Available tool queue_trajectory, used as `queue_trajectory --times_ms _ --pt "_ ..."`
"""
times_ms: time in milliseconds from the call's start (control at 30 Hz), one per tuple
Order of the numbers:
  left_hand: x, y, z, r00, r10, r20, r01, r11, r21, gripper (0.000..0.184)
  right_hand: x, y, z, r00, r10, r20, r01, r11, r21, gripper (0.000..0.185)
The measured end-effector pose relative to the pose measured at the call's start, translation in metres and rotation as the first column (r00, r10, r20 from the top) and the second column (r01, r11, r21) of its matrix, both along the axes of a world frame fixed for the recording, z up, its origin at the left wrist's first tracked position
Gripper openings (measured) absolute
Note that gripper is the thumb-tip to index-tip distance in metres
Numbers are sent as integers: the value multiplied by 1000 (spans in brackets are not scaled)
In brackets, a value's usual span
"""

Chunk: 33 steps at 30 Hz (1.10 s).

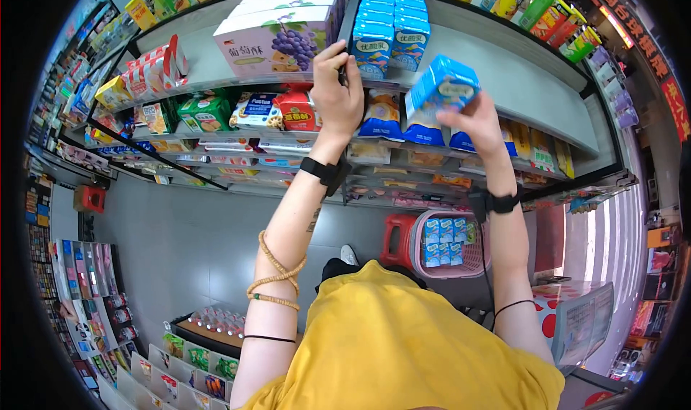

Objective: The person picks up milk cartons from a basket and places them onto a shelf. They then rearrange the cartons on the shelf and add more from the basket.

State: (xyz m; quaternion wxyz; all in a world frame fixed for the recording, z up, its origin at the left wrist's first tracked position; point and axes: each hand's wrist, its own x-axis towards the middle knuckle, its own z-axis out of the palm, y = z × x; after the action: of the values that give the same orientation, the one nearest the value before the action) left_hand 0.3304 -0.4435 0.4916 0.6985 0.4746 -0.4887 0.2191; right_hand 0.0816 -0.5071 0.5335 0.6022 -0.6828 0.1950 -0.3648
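My right hand (475,122) grips a blue drink carton (445,86), tilted and held just in front of the upper shelf. My left hand (337,97) is raised at the shelf's front edge, fingers bent and apart with nothing visible in them. It is close to the lower right corner of a grape-pictured pastry box (277,47); whether it touches the box I cannot tell. Right of that box stand two rows of matching blue cartons (373,43), running back into the shelf.
Lower shelves hold bagged and boxed snacks (209,111). On the floor, a pink basket (450,272) contains several blue cartons beside a red stool (396,239). Behind me are a snack rack (155,367) and a bottle display (216,322). A black divider separates the shelf sections.
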Motion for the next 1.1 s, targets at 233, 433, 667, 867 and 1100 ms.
queue_trajectory --times_ms 233,433,667,867,1100 --pt "-1 4 1 999 37 -12 -36 999 39 14 50 -66 -29 957 -289 -8 278 926 -254 49" --pt "-2 7 3 999 38 2 -38 998 52 14 61 -59 -29 881 -467 -75 379 792 -479 49" --pt "-2 6 2 998 60 21 -60 998 34 14 70 -43 -19 799 -579 -162 418 729 -541 55" --pt "-2 4 1 996 78 31 -78 997 3 14 70 -38 -28 822 -557 -118 399 712 -577 47" --pt "-2 3 3 996 81 40 -81 997 -9 16 70 -39 -34 820 -551 -155 383 730 -567 53"
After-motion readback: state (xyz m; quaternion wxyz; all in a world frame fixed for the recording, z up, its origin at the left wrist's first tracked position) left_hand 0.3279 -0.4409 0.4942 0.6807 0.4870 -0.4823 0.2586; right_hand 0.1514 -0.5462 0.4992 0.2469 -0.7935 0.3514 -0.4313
